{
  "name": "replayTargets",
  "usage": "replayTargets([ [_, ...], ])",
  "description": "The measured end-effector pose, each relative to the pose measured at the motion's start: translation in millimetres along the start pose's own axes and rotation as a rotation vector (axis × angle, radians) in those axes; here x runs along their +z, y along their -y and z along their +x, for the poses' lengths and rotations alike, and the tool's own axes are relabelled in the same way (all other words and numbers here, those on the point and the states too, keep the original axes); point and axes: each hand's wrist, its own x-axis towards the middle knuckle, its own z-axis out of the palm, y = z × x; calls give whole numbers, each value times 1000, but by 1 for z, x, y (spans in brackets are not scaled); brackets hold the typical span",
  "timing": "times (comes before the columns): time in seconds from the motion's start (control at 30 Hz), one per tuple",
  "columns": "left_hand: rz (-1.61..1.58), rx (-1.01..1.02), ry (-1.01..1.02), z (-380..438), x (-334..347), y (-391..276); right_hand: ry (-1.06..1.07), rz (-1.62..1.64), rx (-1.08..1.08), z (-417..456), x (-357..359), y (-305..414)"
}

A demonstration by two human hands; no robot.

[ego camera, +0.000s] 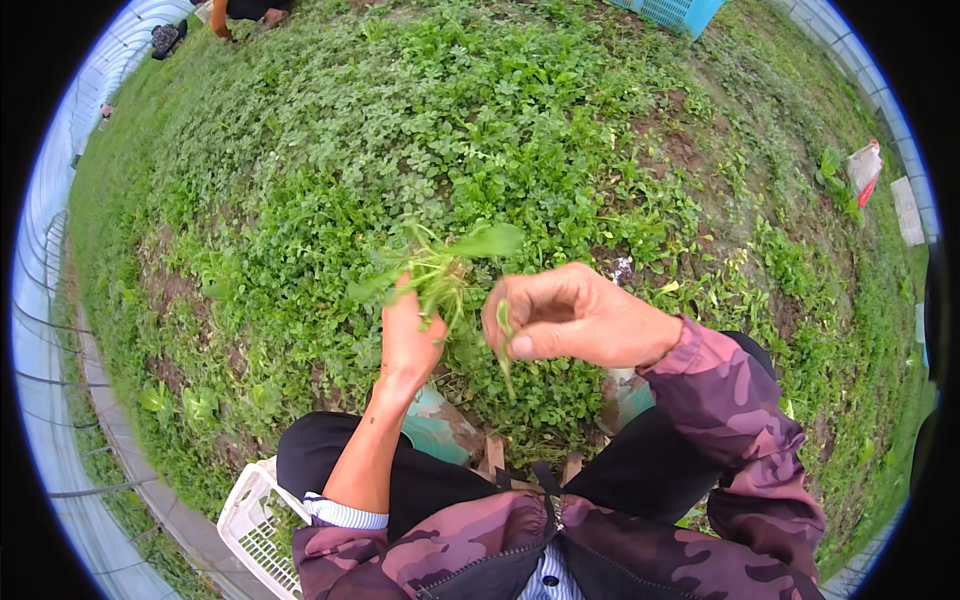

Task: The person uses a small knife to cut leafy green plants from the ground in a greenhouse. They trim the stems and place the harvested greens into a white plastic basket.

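Observation:
A small bunch of leafy greens [442, 270] with thin pale stems is gripped in my left hand [411, 337], its leaves blurred. To the right of it, my right hand [581, 319] pinches a single leafy sprig [505, 337] between thumb and fingers, its tip hanging down. The two hands are apart, above a dense bed of low green plants [480, 180]. My muddy green boots [442, 427] stand among the plants below.
A white plastic crate [259, 525] with some greens inside stands by my left side. Far ahead is a blue plastic crate [667, 15]. Another person [244, 11] bends at the upper left. A white and red bag [865, 171] lies far right. Plastic greenhouse walls [45, 300] curve around.

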Motion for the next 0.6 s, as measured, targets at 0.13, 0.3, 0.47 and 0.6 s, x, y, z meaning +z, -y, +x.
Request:
replayTargets([
  [0.13,-567,-334,-191,-8,8,17,239,-1156,177,-17,-8,-13],
  [0.3,-1057,-475,-173,-8,2,16,13,-1736,228,-24,-20,-39],
  [0.47,-1234,-327,40,-6,-1,9,-435,-1333,-110,-24,-20,-9],
  [0.6,-1253,-359,77,-9,6,-8,-557,-925,-243,-10,-4,-18],
])
